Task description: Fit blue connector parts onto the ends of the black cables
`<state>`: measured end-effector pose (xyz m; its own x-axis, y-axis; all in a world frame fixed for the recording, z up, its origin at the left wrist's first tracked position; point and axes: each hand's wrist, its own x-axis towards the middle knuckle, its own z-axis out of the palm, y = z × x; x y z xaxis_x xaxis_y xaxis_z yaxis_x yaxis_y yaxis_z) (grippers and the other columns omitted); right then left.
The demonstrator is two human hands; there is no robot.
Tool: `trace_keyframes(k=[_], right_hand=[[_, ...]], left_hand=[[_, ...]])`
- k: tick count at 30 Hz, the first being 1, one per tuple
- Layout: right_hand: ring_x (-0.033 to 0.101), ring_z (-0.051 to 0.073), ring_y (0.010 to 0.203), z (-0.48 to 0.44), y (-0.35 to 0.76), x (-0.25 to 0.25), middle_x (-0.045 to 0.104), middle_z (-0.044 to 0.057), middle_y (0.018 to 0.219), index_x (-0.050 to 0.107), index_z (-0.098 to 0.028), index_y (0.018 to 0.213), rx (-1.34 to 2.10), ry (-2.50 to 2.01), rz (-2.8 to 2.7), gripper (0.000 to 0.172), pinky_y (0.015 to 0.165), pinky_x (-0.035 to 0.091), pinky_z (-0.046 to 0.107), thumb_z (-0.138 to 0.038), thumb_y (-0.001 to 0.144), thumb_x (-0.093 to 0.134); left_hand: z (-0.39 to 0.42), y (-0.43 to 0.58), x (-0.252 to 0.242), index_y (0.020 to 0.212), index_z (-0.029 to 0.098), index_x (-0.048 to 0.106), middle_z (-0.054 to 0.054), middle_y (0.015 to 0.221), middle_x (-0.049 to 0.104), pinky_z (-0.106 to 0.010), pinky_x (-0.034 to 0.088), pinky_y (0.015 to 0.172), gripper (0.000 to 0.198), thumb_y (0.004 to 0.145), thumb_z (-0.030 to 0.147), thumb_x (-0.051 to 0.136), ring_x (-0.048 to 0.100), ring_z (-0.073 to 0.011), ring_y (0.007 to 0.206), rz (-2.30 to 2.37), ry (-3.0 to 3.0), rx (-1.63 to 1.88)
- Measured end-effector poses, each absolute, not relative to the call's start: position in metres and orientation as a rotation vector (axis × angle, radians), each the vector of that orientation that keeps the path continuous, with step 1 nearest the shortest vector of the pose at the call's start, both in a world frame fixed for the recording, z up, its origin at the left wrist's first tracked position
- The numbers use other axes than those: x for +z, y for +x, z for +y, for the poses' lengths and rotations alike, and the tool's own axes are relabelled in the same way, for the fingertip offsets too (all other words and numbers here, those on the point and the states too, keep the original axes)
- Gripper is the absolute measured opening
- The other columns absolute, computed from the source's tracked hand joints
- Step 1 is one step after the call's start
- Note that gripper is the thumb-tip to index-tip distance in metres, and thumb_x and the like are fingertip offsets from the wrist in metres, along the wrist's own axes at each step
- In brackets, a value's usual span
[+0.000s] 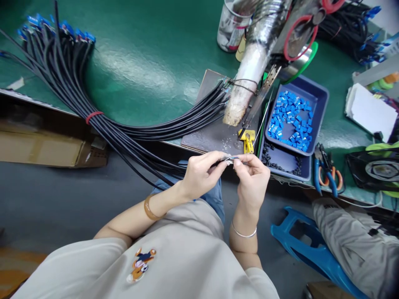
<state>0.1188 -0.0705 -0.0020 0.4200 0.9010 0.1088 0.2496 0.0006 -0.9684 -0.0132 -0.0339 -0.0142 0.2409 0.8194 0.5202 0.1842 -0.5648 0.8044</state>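
Both hands meet just in front of the bench edge, at a stripped cable end (230, 159) with thin light strands showing. My left hand (201, 173) is closed, its thumb and forefinger pinching the cable from the left. From the right, my right hand (252, 177) pinches the strands between thumb and forefinger. The fingers cover most of the held part. A bundle of black cables (140, 131), tied with a red band (94, 116), runs from the far left toward my lap and the board. Close beyond my fingertips lies a small yellow wire stripper (247, 140).
Blue connectors (291, 120) fill an upper tray (319, 97); small black parts lie in the tray below. A wrapped hot-air nozzle (246, 89) hangs above the dark board (204, 139). Pliers (326, 170) rest at right. Another person's leg (343, 232) is beside a blue stool (307, 245).
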Motion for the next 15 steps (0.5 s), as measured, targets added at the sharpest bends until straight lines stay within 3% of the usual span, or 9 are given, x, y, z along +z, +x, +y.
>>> trace_keyframes(k=[3,7,9,12,15], right_hand=[[0.042,0.004,0.046,-0.072,0.107,-0.006,0.061,-0.005,0.067,0.070,-0.020,0.082,0.357,-1.525,-1.252,0.004,0.044,0.033,0.020,-0.019,0.084,0.066],[0.063,0.008,0.065,-0.076,0.098,-0.011,0.072,-0.001,0.079,0.071,-0.021,0.098,-0.179,-1.397,-1.672,0.024,0.061,0.049,0.020,-0.005,0.081,0.068],[0.067,0.009,0.069,-0.078,0.100,-0.012,0.073,-0.001,0.080,0.071,-0.022,0.101,-0.145,-1.361,-1.737,0.026,0.064,0.052,0.020,-0.005,0.082,0.067],[0.063,0.008,0.058,-0.082,0.109,-0.007,0.070,-0.003,0.072,0.073,-0.024,0.102,0.033,-1.445,-1.449,0.019,0.053,0.047,0.020,-0.014,0.088,0.064],[0.057,0.009,0.049,-0.087,0.121,0.005,0.062,-0.004,0.059,0.075,-0.022,0.096,0.094,-1.400,-1.204,0.015,0.047,0.042,0.023,-0.023,0.091,0.061]], left_hand=[[-0.036,-0.017,-0.011,0.084,0.014,0.061,0.002,0.067,0.062,-0.016,0.042,0.056,0.009,0.091,0.019,0.059,0.052,-0.0050,0.056,0.915,1.569,1.167],[-0.028,-0.024,-0.008,0.085,0.015,0.055,0.004,0.063,0.058,-0.015,0.032,0.044,0.019,0.090,0.032,0.064,0.041,-0.0017,0.043,0.767,1.057,1.009],[-0.022,-0.029,-0.009,0.088,0.015,0.056,0.003,0.063,0.061,-0.016,0.026,0.040,0.023,0.086,0.034,0.069,0.037,-0.0013,0.040,0.688,0.901,0.949],[-0.011,-0.040,-0.012,0.091,0.014,0.063,-0.002,0.065,0.066,-0.017,0.024,0.040,0.026,0.081,0.037,0.073,0.038,-0.0026,0.041,0.542,0.803,0.793],[0.005,-0.051,-0.012,0.081,0.015,0.073,-0.006,0.059,0.066,-0.021,0.025,0.038,0.034,0.078,0.049,0.073,0.041,-0.0060,0.039,0.319,0.836,0.569]])
